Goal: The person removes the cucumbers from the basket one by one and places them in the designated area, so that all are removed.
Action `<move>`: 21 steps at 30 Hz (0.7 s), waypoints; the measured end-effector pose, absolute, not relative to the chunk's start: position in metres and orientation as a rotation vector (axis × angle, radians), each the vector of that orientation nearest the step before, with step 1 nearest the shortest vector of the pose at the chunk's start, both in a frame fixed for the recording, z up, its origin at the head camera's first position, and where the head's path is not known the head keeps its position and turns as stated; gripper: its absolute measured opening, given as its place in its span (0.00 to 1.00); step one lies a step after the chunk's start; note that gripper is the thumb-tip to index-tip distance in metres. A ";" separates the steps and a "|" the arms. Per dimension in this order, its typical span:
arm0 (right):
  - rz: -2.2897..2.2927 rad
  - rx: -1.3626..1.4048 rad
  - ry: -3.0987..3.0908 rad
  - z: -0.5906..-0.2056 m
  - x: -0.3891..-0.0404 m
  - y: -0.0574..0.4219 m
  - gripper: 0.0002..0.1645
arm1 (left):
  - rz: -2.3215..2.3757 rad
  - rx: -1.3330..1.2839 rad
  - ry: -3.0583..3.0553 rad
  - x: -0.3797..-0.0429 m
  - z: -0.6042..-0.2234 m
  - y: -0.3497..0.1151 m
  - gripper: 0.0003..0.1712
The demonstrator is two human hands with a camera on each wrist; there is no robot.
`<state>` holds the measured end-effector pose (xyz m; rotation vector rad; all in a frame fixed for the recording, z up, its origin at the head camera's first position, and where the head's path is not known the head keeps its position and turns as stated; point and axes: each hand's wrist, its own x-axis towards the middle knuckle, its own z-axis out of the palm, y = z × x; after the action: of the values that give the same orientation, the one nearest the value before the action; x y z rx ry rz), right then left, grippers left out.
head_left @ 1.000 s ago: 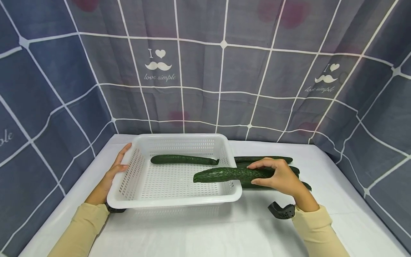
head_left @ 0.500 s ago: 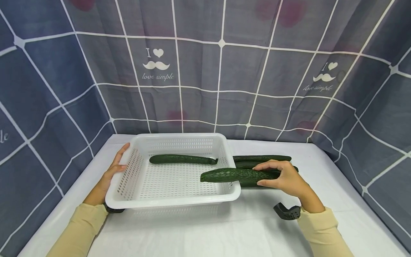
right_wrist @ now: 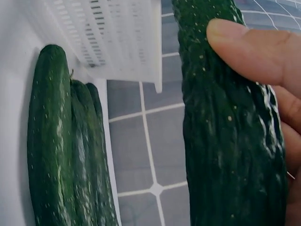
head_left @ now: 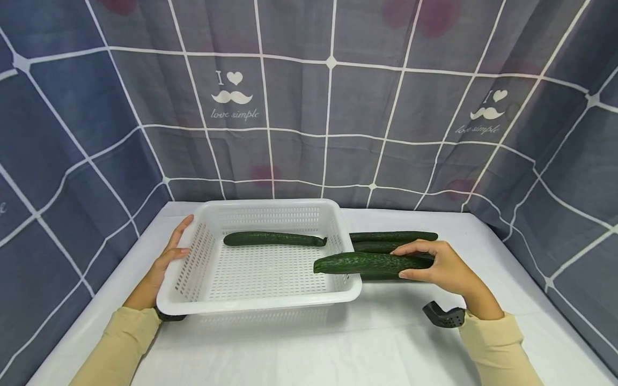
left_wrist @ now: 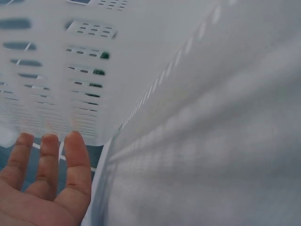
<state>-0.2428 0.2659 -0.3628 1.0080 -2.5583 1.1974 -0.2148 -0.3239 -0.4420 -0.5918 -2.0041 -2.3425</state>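
My right hand [head_left: 449,271] pinches a bumpy dark green cucumber [head_left: 356,263] near its right end, thumb on the near side. The cucumber's free end reaches over the right rim of a white perforated plastic basket [head_left: 260,306]. In the right wrist view the thumb lies along the held cucumber [right_wrist: 225,136], with other fingers behind it. My left hand [head_left: 158,272] rests against the basket's left side. Three extended fingers [left_wrist: 76,155] touch the slotted wall in the left wrist view. Inside the basket, one cucumber [head_left: 271,239] lies lengthwise toward the back.
Right of the basket, several cucumbers lie side by side on the white tablecloth [head_left: 309,348], the farthest cucumber [head_left: 393,236] parallel to the back edge. The held one overlaps the nearest cucumber [head_left: 379,277]. A grey checked curtain [head_left: 299,107] encloses the back and sides.
My right hand has moved to the right with the cucumber, so less of it reaches over the basket. The left hand stays at the basket's side. The head view has shifted slightly.
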 end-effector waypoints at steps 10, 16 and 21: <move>1.253 1.051 -2.586 -0.360 -0.248 0.288 0.23 | -2.340 -0.570 -2.026 -0.215 -0.442 -0.323 0.44; 1.282 1.028 -2.611 -0.362 -0.252 0.300 0.22 | -2.342 -0.557 -2.046 -0.214 -0.441 -0.324 0.45; 1.304 1.060 -2.597 -0.366 -0.259 0.312 0.23 | -2.334 -0.546 -2.071 -0.212 -0.440 -0.323 0.45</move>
<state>-0.2586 0.3120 -0.3662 1.0598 -2.5974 1.3042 -0.2123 -0.3234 -0.4402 -0.5456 -2.0714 -2.3335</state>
